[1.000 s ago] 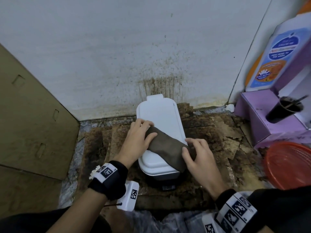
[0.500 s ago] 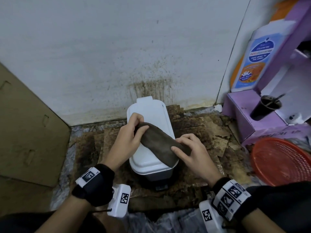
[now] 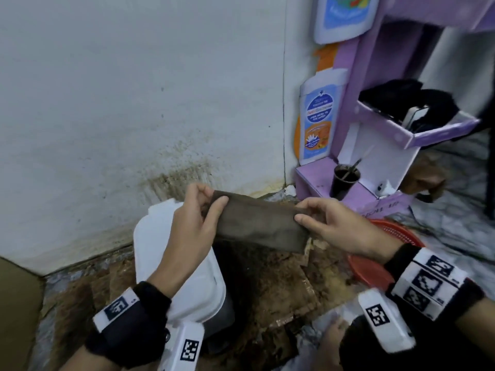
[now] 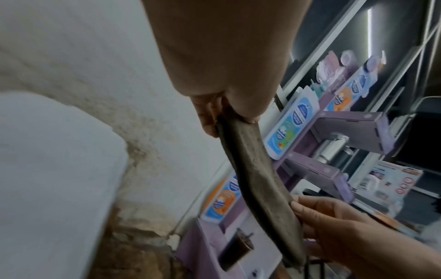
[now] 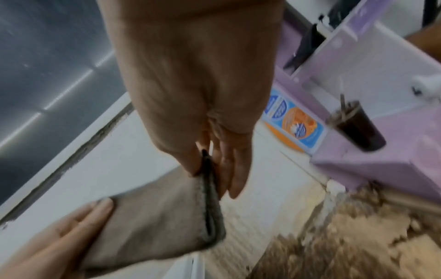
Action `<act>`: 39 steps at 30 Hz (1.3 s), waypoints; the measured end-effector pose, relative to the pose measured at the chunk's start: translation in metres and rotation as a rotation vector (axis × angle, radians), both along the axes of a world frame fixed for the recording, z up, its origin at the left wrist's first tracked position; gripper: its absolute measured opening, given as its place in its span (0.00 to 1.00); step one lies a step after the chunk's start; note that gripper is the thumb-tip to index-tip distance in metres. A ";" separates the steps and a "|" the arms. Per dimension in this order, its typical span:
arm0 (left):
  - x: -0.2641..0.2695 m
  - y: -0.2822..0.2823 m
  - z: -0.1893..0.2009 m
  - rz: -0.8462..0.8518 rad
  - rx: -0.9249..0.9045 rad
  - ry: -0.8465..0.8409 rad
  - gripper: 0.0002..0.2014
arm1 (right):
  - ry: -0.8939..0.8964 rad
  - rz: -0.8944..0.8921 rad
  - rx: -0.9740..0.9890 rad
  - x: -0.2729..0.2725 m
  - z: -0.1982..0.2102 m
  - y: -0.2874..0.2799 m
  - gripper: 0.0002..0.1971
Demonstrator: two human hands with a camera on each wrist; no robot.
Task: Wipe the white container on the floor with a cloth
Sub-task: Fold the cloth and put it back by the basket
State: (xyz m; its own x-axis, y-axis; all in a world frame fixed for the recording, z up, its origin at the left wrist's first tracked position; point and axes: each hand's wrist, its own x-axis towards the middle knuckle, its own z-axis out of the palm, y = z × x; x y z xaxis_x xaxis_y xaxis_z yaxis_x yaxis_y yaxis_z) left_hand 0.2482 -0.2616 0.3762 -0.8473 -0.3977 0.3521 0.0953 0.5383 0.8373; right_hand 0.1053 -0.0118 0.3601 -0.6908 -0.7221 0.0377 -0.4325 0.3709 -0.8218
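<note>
A white lidded container (image 3: pixel 187 279) stands on the stained floor by the wall, also filling the left of the left wrist view as a white container (image 4: pixel 52 179). A folded grey-brown cloth (image 3: pixel 259 223) is held in the air above and to the right of it, stretched between both hands. My left hand (image 3: pixel 206 207) pinches its left end between thumb and fingers; my right hand (image 3: pixel 308 215) pinches its right end. The cloth (image 4: pixel 257 179) hangs edge-on in the left wrist view, and the cloth (image 5: pixel 162 213) shows its folded end under my right hand (image 5: pixel 207 164).
A stained white wall (image 3: pixel 134 103) rises behind the container. A purple display stand (image 3: pixel 380 162) with a dark drink cup (image 3: pixel 342 180) stands at right, a red basket (image 3: pixel 375 263) below it. Brown cardboard (image 3: pixel 16 311) leans at far left. Torn, dirty cardboard (image 3: pixel 281 285) covers the floor.
Both hands lifted the cloth off the container's lid and pulled it taut in the air to the right. The head view swung right and closer.
</note>
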 end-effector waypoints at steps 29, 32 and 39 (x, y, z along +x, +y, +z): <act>-0.267 0.258 -0.342 -0.547 -0.226 -0.750 0.09 | -0.449 -0.905 0.181 -0.045 -0.341 0.262 0.07; -0.267 0.257 -0.358 -0.496 -0.221 -0.743 0.08 | -0.367 -0.958 0.196 -0.038 -0.352 0.253 0.09; -0.261 0.265 -0.373 -0.430 -0.150 -0.677 0.10 | -0.248 -1.042 0.146 -0.034 -0.359 0.248 0.06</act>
State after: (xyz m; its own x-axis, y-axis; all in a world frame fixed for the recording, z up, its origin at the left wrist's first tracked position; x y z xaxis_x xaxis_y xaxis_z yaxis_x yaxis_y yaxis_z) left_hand -0.0129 0.0032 0.0036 -0.9632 0.0214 -0.2678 -0.1820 0.6810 0.7093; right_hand 0.0712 0.2361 0.0008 -0.9443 0.2385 -0.2266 0.3245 0.5614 -0.7613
